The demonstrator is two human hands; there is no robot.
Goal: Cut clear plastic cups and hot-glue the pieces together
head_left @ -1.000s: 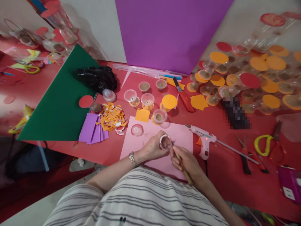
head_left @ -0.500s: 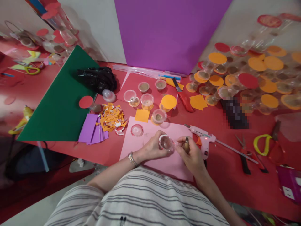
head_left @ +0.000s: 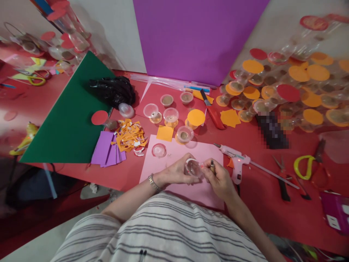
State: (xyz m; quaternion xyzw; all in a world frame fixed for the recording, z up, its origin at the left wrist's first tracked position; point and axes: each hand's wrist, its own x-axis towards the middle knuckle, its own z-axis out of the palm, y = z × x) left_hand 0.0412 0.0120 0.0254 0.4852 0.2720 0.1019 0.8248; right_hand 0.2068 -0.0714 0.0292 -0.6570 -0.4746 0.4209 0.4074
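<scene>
My left hand [head_left: 181, 169] is closed around a small clear plastic cup [head_left: 193, 168] with a white and reddish rim, tilted above the pink sheet [head_left: 160, 171]. At the cup's right edge, my right hand [head_left: 219, 178] is closed on a short thin tool with a brownish, metal-looking end [head_left: 212, 166]; its tip is too small to make out. The right fingertips touch or nearly touch the rim. A clear lid-like disc with a red rim [head_left: 159, 150] lies on the sheet's upper left. Beyond the sheet stands another clear cup [head_left: 185, 134] on an orange disc.
To the right lie a pink glue gun [head_left: 236, 158], pliers [head_left: 283, 178] and yellow-handled scissors [head_left: 304, 167]. A red utility knife [head_left: 214, 112] rests farther back. Orange paper scraps [head_left: 131, 135] and purple paper [head_left: 105, 149] are left. Several stacked cups with orange discs [head_left: 252, 92] fill the back right.
The cup has turned slightly in my left hand. My right hand has shifted a little left, and its tool stands more upright. Everything on the table stays put.
</scene>
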